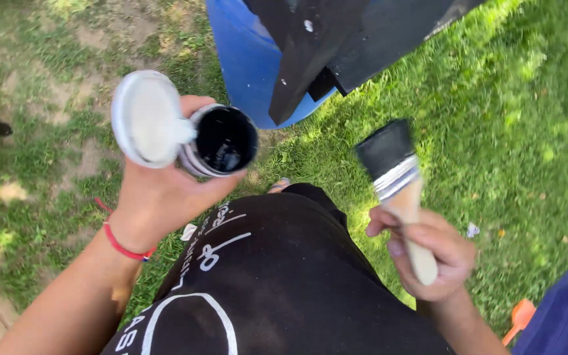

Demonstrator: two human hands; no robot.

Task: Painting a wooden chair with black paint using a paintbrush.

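Observation:
My left hand (159, 190) grips a small open can of black paint (221, 141) together with its round white lid (146, 118), which is held beside the can's mouth. A red string bracelet circles that wrist. My right hand (438, 253) holds a flat paintbrush (396, 174) by its pale wooden handle; the bristles are black with paint and point up, to the right of the can. Black-painted wooden boards (336, 39) rest on a blue barrel (248, 56) just beyond both hands.
Grass lies all around, patchy with bare soil at the left. My black garment with white print (277, 283) fills the lower middle. An orange plastic object (519, 319) and blue fabric (563, 315) lie at the lower right.

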